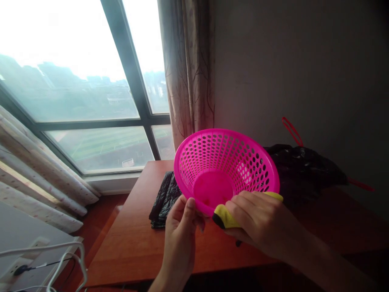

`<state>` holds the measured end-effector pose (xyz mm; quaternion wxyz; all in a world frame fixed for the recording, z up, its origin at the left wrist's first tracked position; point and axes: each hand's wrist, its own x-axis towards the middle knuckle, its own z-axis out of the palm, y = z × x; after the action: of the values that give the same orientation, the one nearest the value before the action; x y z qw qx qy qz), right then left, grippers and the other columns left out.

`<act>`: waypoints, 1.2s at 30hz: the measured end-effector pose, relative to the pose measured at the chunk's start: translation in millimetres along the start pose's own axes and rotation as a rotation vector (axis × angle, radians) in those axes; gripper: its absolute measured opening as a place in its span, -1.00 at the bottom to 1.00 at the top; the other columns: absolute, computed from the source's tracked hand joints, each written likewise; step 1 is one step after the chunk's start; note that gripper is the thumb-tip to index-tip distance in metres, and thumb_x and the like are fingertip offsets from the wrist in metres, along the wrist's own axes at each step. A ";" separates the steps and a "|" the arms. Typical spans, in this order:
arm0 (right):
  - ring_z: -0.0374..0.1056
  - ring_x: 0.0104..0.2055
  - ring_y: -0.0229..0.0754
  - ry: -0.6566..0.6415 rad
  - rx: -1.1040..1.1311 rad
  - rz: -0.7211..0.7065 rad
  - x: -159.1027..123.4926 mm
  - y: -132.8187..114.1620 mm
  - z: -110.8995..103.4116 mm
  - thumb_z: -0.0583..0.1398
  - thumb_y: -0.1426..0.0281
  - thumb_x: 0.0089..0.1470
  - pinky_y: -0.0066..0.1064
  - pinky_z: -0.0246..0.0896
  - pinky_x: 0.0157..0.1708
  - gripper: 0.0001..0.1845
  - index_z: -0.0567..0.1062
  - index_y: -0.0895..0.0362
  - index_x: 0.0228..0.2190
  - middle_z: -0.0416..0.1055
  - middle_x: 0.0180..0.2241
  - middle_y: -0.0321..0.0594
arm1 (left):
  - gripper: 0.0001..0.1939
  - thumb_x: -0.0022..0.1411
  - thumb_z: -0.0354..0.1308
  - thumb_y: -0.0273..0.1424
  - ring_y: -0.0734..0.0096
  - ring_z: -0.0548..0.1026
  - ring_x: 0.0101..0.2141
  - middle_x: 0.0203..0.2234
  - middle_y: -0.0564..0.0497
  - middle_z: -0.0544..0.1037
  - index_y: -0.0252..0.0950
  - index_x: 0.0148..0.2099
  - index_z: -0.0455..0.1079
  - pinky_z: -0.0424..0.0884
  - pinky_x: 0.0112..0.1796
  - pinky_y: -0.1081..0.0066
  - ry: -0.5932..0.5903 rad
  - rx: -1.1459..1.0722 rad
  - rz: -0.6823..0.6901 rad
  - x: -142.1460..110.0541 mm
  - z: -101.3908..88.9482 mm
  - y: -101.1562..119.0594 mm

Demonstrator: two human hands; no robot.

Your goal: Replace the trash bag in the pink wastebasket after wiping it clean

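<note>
A bright pink perforated plastic basket (pixel 226 162) is held tilted above the wooden table (pixel 133 243), its inside facing me. My left hand (pixel 180 235) grips its lower rim with thumb and fingers closed. My right hand (pixel 261 221) is closed on a yellow cloth with a black edge (pixel 224 217), pressed against the basket's near rim.
Black plastic bags lie on the table behind the basket, one at left (pixel 164 198) and a larger one with red ties at right (pixel 304 170). A curtain (pixel 188 73) and a large window (pixel 91 89) stand behind. White cables (pixel 63 259) hang at bottom left.
</note>
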<state>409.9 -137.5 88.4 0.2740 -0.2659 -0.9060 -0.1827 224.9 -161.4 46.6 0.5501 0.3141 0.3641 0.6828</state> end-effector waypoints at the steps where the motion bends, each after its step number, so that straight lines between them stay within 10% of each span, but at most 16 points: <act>1: 0.34 -0.39 -0.17 -0.003 -0.001 0.014 1.6 -1.9 -0.1 0.09 0.16 0.27 -0.32 0.14 -0.37 -0.66 0.45 0.19 -0.28 0.43 -0.44 -0.20 | -0.73 0.21 0.27 -0.23 0.59 0.30 -0.57 -0.59 0.13 0.41 -0.30 -0.37 0.33 0.25 -0.53 0.58 0.003 -0.001 0.001 -0.8 0.7 0.2; 25: 0.31 -0.43 -0.24 -0.026 0.041 -0.182 -14.7 21.9 -12.1 0.12 0.48 0.23 -0.32 0.13 -0.34 -0.90 0.45 0.18 -0.25 0.42 -0.48 -0.28 | -0.67 0.01 0.39 -0.23 0.67 0.19 -0.71 -0.71 0.19 0.30 -0.35 -0.42 0.35 0.11 -0.70 0.64 0.030 -0.086 -0.074 69.0 -23.3 40.7; 36: 0.26 -0.49 -0.21 0.041 -0.094 -0.083 5.3 -8.1 -3.1 0.14 0.53 0.16 -0.29 0.00 -0.42 -0.91 0.45 0.20 -0.28 0.37 -0.52 -0.28 | -0.74 0.15 0.32 -0.22 0.60 0.28 -0.60 -0.62 0.15 0.38 -0.30 -0.34 0.39 0.24 -0.58 0.58 0.056 -0.016 0.017 -11.1 -11.1 -5.7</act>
<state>402.6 -143.4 92.5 0.2719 -0.2370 -0.9009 -0.2414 220.9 -173.2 35.5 0.5363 0.2935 0.3710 0.6990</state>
